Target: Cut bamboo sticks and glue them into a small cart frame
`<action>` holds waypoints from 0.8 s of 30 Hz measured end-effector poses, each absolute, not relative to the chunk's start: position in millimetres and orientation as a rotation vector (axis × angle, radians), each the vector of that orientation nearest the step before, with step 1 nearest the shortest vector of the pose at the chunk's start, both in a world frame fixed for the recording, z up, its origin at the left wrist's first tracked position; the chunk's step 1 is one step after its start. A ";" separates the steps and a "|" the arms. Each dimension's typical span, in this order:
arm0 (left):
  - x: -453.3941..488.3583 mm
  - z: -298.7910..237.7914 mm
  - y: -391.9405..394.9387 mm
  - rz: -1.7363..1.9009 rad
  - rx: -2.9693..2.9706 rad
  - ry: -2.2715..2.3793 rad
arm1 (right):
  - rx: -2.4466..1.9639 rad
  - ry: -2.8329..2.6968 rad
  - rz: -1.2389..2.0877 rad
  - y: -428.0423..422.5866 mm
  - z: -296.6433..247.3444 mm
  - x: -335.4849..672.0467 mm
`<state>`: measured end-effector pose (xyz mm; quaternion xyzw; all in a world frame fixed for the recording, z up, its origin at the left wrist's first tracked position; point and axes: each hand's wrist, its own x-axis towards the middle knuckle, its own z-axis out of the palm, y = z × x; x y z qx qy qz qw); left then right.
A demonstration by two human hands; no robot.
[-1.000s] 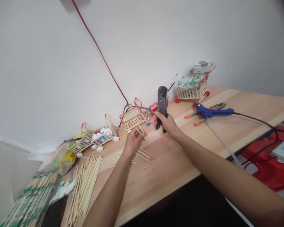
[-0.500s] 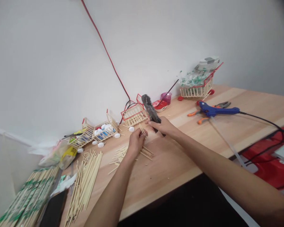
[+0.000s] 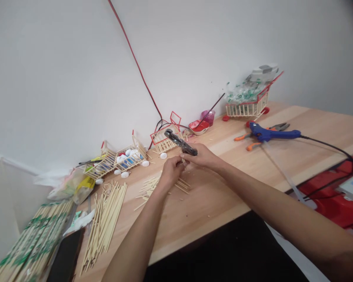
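Observation:
My left hand [image 3: 172, 172] is closed on thin wooden sticks [image 3: 182, 157], whose ends show by its fingertips. My right hand [image 3: 204, 156] grips a dark grey metal hand tool [image 3: 179, 141] that points up and left over the sticks; its exact kind is unclear. The hands are close together, and whether the tool touches the sticks is hard to see. Short cut sticks [image 3: 148, 187] lie scattered beside my left forearm. Behind the hands stands a small stick-built cart [image 3: 164, 146] with red trim and a white wheel.
Long sticks [image 3: 110, 217] and a black phone [image 3: 65, 254] lie left, near bundled sticks [image 3: 38, 235]. More stick carts [image 3: 129, 161] stand along the wall. At right are a blue glue gun [image 3: 278, 135] with a cable, orange-handled pliers [image 3: 250, 147] and a loaded cart [image 3: 245, 111].
The tool has tipped left and down from nearly upright, toward the sticks. My right hand has come nearer my left hand. The view has shifted slightly.

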<state>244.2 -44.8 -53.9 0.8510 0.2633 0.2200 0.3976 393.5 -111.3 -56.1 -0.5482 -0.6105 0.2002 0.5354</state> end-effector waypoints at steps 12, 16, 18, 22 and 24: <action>236.1 -58.9 -40.2 0.613 2.196 0.654 | -1.276 -1.597 0.349 -109.4 -59.9 395.4; 235.6 -61.7 -42.5 0.702 2.192 0.667 | -1.233 -1.662 0.338 -110.0 -57.7 394.2; 235.9 -63.5 -43.9 0.710 2.197 0.663 | -1.246 -1.645 0.317 -108.9 -58.5 394.3; 236.8 -65.3 -46.7 0.714 2.209 0.659 | -1.278 -1.592 0.326 -107.4 -60.9 395.1; 237.4 -65.4 -47.5 0.733 2.218 0.666 | -1.293 -1.579 0.326 -107.6 -60.9 395.3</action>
